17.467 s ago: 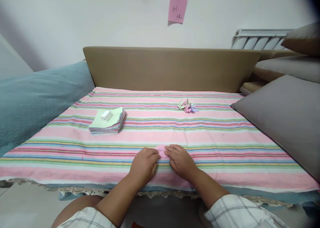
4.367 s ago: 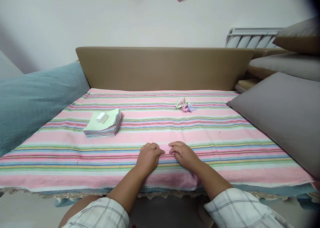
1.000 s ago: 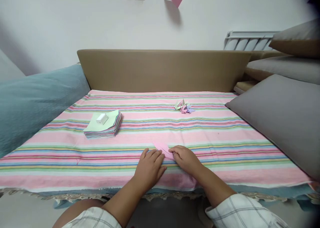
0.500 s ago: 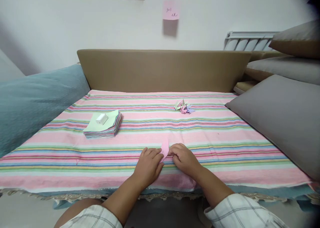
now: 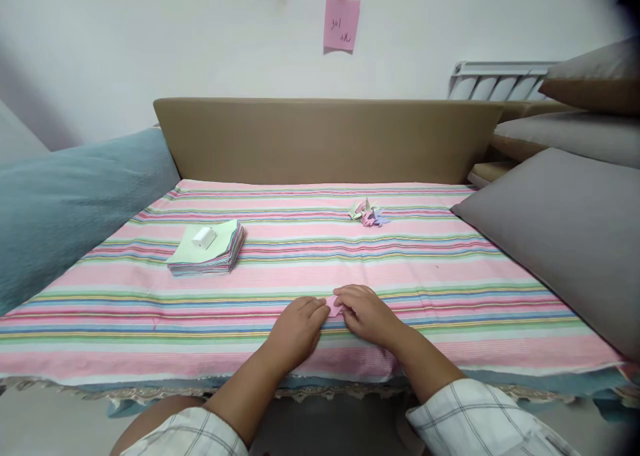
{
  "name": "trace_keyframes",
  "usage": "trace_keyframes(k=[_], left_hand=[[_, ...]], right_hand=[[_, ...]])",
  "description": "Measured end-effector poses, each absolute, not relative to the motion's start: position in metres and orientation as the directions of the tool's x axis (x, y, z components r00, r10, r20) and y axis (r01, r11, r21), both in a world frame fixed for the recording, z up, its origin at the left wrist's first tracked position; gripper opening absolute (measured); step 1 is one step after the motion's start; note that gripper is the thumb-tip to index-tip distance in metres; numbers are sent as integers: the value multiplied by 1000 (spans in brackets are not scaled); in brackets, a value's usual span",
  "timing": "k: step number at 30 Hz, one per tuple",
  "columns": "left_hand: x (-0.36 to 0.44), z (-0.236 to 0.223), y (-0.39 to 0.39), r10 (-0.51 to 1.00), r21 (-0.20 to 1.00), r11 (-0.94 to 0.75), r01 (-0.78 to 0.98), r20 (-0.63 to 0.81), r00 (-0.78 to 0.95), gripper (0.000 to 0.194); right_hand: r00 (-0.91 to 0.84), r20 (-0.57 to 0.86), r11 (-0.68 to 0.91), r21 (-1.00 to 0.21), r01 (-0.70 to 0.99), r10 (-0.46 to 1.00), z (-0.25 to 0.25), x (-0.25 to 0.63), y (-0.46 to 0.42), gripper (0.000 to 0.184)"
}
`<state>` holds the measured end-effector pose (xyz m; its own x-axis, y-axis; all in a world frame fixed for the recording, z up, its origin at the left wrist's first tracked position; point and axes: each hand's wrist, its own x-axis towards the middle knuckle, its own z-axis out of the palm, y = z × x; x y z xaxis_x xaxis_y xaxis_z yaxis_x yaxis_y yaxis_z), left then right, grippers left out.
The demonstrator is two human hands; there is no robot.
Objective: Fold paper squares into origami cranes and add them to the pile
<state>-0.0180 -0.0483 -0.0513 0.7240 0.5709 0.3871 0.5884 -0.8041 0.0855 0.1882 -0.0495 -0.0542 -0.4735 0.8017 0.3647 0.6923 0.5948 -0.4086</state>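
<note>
Between my two hands is a small folded piece of pink origami paper (image 5: pixel 333 306), lying on the striped cloth. My left hand (image 5: pixel 297 326) has its fingers together over the paper's left end. With thumb and fingers closed, my right hand (image 5: pixel 366 315) grips the right end. Much of the paper is hidden under my fingertips. Farther back sits a cluster of folded paper cranes (image 5: pixel 367 215) in pale green, pink and purple. To the left is a stack of coloured paper (image 5: pixel 215 246), pale green on top, with a white charger-like block (image 5: pixel 204 237) on it.
The striped cloth (image 5: pixel 280 263) covers the seat up to a brown backrest (image 5: pixel 325 139). A blue cushion (image 5: pixel 85 206) lies along the left side. Grey pillows (image 5: pixel 565 229) are piled at the right. A pink note (image 5: pixel 341 24) hangs on the wall above.
The pink paper turned from slanted to upright half a second ago, and now shows as a shorter piece between my fingers. My right fingers have moved onto its right end. The wall note flapped down flat.
</note>
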Motion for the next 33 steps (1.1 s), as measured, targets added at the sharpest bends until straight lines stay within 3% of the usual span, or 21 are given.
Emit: trace_keyframes(k=[5,14,33], left_hand=[[-22,-46,-47,620,123,-772,623,359,698,24],[-18,-47,-50,724,267,-686,677,345,598,12],[-15,-53,-44,772,392,-631,669,401,493,15]], right_hand=[[-478,361,595,-390,703,801,-50,186,-52,18],[-488,349,591,-320,740,800,-53,180,-53,9],[-435,316,538,-516,667,843,-49,174,-48,12]])
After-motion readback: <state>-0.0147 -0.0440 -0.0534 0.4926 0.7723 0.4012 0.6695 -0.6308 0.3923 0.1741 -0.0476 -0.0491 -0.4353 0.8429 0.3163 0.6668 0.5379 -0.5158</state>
